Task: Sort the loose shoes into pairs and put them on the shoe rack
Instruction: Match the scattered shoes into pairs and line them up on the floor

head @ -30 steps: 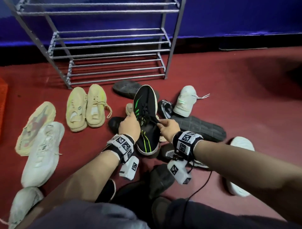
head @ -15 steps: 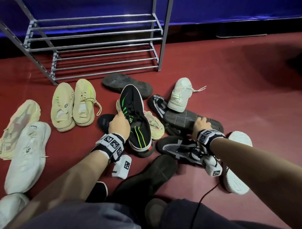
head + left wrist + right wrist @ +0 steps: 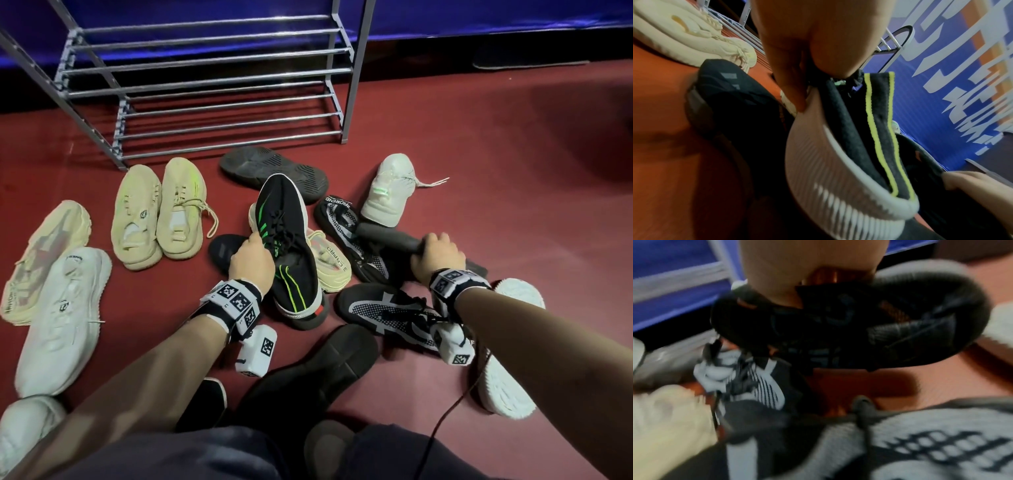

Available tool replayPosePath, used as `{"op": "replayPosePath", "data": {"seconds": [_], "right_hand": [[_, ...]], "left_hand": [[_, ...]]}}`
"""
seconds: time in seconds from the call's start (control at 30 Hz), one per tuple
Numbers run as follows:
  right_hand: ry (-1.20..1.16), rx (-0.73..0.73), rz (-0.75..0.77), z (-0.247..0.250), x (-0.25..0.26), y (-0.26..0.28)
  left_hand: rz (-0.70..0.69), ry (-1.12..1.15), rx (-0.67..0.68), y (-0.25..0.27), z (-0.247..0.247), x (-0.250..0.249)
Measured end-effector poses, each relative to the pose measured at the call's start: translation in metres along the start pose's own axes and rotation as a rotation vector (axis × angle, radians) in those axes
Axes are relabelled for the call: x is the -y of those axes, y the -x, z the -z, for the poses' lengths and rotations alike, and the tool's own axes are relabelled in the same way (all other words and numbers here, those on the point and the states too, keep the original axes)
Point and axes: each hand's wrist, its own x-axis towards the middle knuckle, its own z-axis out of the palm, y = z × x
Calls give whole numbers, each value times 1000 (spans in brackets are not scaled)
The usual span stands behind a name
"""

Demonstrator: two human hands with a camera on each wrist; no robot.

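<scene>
My left hand (image 3: 253, 255) grips a black sneaker with green stripes (image 3: 291, 219) by its side, toe pointing at the rack, heel low over the pile. In the left wrist view the fingers (image 3: 797, 91) pinch this sneaker (image 3: 851, 146) at its white sole edge. My right hand (image 3: 435, 251) curls over the end of a dark sole-up shoe (image 3: 387, 236) at the right of the pile. The right wrist view is blurred, with that dark shoe (image 3: 890, 321) under the hand (image 3: 797, 280). The metal shoe rack (image 3: 212, 85) stands behind, its bars bare.
A beige pair (image 3: 161, 212) sits before the rack. A cream shoe (image 3: 44, 250) and a white one (image 3: 65, 318) lie at the left. Black-and-white knit shoes (image 3: 387, 311), a white sneaker (image 3: 387, 192), dark soles (image 3: 274, 168) and a white-soled shoe (image 3: 507, 377) crowd the red floor.
My right hand let go of the green-striped sneaker, moved right and took hold of the dark sole-up shoe, whose end has tipped up. The left hand keeps its grip.
</scene>
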Motion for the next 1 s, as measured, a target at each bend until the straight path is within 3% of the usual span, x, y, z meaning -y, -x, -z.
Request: {"op": "replayPosePath", "data": {"seconds": [0.33,0.53,0.6,0.7,0.77,0.8,0.9,1.0], "right_hand": [[-1013,-117,-347,29,-10,-18],[-1038,-9,-328,24,-5,-30],[-797,73,-241,21,-3,-32],[-415,-86,-19,23,12,-20],[-332,-195,283,27,31,2],[-267,-174,477,25,41,15],[-1,11,1003,10,74,58],[245,351,1165,-8,102,99]], "left_hand": [[-54,69,-51,5,4,2],[-60,87,-53,6,3,7],[-53,86,-54,6,4,10],[-31,80,-59,5,6,18],[1,81,-70,5,7,24],[20,85,-77,5,8,26],[60,104,-87,7,12,35],[57,108,-65,13,18,44]]}}
